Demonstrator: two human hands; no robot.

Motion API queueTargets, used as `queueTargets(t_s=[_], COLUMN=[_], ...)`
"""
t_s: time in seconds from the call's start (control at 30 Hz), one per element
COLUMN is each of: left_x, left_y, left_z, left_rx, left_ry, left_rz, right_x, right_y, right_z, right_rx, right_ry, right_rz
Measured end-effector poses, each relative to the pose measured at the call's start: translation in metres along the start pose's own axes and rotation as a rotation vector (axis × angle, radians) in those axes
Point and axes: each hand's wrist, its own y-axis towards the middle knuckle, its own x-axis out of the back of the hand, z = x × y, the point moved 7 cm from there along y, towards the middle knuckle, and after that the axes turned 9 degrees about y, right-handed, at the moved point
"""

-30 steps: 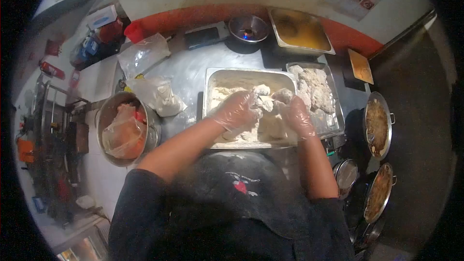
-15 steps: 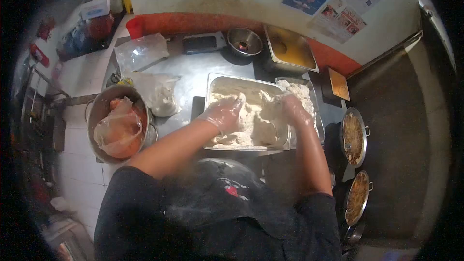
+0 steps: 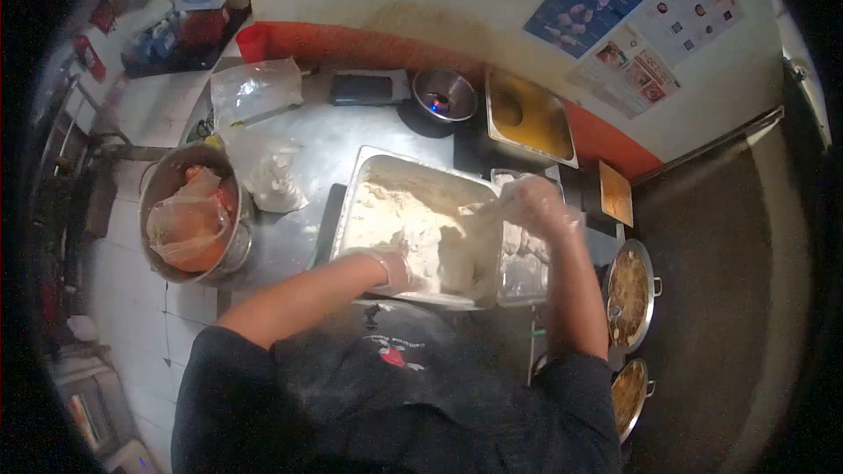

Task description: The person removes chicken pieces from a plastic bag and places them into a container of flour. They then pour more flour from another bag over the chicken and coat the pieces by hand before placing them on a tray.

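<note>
A steel pan (image 3: 360, 177) on the metal table holds white flour (image 3: 391, 211) with lumps in it. My left hand (image 3: 392, 269), in a clear plastic glove, is at the pan's near edge, its fingers down in the flour and hidden. Over the pan's right edge is my right hand (image 3: 537, 204), also gloved, with the fingers curled in; what they hold, if anything, is too blurred to tell. Beneath and beside it, a second tray (image 3: 527, 285) holds flour-coated pieces (image 3: 524, 250).
At the left stands a large pot (image 3: 239, 250) with pink contents and a plastic bag. Behind are bags of white powder (image 3: 279, 177), a steel bowl (image 3: 444, 96) and a pan of yellow liquid (image 3: 534, 127). Round pans (image 3: 630, 298) stand at the right.
My left hand has moved down and toward the near edge of the pan. My right hand has risen over the pan's right edge. The pan is tilted differently in view, and the camera has shifted.
</note>
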Motion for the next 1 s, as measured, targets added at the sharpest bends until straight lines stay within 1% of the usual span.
queueTargets(t_s=[0.03, 0.07, 0.1, 0.13, 0.17, 0.23, 0.27, 0.3, 0.37, 0.4, 0.43, 0.47, 0.5, 0.57, 0.63, 0.67, 0.8, 0.83, 0.9, 0.93, 1.0], left_x=[0.008, 0.017, 0.016, 0.021, 0.028, 0.026, 0.023, 0.024, 0.028, 0.029, 0.030, 0.029, 0.015, 0.012, 0.023, 0.024, 0.047, 0.047, 0.035, 0.031, 0.042], left_y=[-0.003, -0.006, -0.002, 0.001, 0.005, 0.024, 0.032, 0.037, 0.043, 0.048, 0.052, 0.056, 0.068, 0.073, 0.072, 0.070, 0.060, 0.060, 0.070, 0.074, 0.068], left_z=[-0.002, -0.004, -0.001, -0.003, -0.011, -0.013, -0.013, -0.013, -0.013, -0.015, -0.019, -0.022, -0.020, -0.021, -0.025, -0.025, -0.029, -0.028, -0.020, -0.018, -0.021], left_rx=[0.050, 0.099, 0.165, 0.232, 0.229, 0.276, 0.299, 0.316, 0.348, 0.329, 0.310, 0.289, 0.256, 0.221, 0.185, 0.204, 0.263, 0.275, 0.222, 0.194, 0.228], left_ry=[-0.054, -0.108, -0.153, -0.200, -0.215, -0.167, -0.145, -0.151, -0.162, -0.172, -0.183, -0.194, -0.191, -0.234, -0.238, -0.262, -0.301, -0.292, -0.229, -0.198, -0.222], left_rz=[-0.016, -0.036, -0.034, -0.032, -0.058, -0.004, 0.024, 0.022, 0.015, 0.025, 0.034, 0.039, -0.002, -0.030, -0.083, -0.046, 0.114, 0.153, 0.145, 0.140, 0.088], right_x=[0.018, 0.042, 0.075, 0.079, 0.088, 0.121, 0.141, 0.144, 0.132, 0.121, 0.094, 0.066, 0.054, 0.040, 0.018, 0.005, -0.042, -0.028, 0.022, 0.036, 0.057], right_y=[0.005, 0.001, -0.006, 0.010, 0.027, 0.056, 0.063, 0.080, 0.121, 0.146, 0.179, 0.211, 0.235, 0.254, 0.263, 0.268, 0.286, 0.276, 0.235, 0.230, 0.221], right_z=[-0.001, -0.009, 0.012, -0.026, -0.068, -0.087, -0.068, -0.091, -0.112, -0.123, -0.149, -0.176, -0.202, -0.209, -0.208, -0.208, -0.238, -0.230, -0.193, -0.187, -0.184], right_rx=[0.083, 0.082, 0.075, 0.182, 0.163, 0.181, 0.214, 0.044, 0.132, 0.175, 0.104, -0.013, 0.001, 0.043, 0.138, 0.183, 0.027, -0.001, -0.056, -0.004, 0.101], right_ry=[0.703, 0.490, 0.277, 0.904, 1.083, 0.614, -0.040, 0.079, 0.193, 0.249, 0.694, 1.133, 0.870, 0.438, 0.021, -0.186, -0.466, -0.350, -0.120, -0.151, -0.216], right_rz=[-0.100, -0.133, -0.167, -0.164, -0.177, -0.307, -0.403, -0.418, -0.386, -0.369, -0.245, -0.173, -0.195, -0.159, -0.100, -0.068, 0.220, 0.160, 0.044, -0.022, -0.154])
